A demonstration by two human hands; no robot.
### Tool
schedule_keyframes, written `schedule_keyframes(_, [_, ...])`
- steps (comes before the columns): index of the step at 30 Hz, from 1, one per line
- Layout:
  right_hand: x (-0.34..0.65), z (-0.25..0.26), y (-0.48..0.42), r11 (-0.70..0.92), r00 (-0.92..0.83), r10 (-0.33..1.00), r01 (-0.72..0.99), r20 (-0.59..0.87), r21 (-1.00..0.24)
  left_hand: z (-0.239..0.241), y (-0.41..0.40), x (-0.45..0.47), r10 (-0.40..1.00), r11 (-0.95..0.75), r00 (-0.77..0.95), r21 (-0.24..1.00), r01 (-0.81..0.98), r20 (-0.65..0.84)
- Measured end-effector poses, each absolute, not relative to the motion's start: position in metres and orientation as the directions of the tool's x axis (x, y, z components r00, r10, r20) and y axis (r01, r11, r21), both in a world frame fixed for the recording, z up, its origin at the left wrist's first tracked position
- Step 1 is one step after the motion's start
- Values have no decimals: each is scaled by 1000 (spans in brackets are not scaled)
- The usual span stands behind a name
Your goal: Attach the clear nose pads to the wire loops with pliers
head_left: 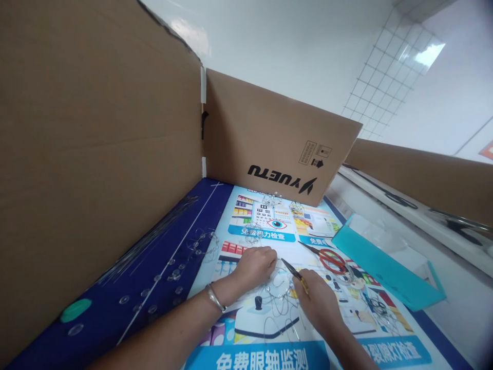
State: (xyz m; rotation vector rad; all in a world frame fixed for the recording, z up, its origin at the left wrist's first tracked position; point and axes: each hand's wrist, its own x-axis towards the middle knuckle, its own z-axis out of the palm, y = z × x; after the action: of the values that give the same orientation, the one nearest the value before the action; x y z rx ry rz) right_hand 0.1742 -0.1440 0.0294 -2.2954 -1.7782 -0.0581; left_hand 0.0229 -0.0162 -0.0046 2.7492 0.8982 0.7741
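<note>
My left hand (256,265), with a silver bangle at its wrist, is closed with the fingertips pinched. What it pinches is too small or hidden to make out. In my right hand (319,298) is a pair of pliers (296,273) with yellow-and-dark handles; the dark jaws point up and left toward the left fingertips. A ring of thin wire (279,290) with loose strands shows between and below the hands, close to both. Red-handled scissors (333,261) lie just beyond my right hand, blades pointing left.
Clear round beads (153,309) and a beaded wire cluster (200,244) lie on the blue strip at left, near thin wires (154,231) and a green lid (76,310). More wire bundles (272,199) lie farther back. Cardboard walls (269,133) enclose the back and left; a teal box (389,264) stands right.
</note>
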Motion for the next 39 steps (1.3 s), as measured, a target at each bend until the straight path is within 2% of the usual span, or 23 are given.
schedule_keyframes(19, [165,22,-141,-263,304,951,894,62,-363,-9,-15,25,564,-819,676,216,532,473])
schedule_keyframes(39, [168,23,-137,-298,333,943,831,-9,-470,-6,-17,25,548,-825,687,170,540,477])
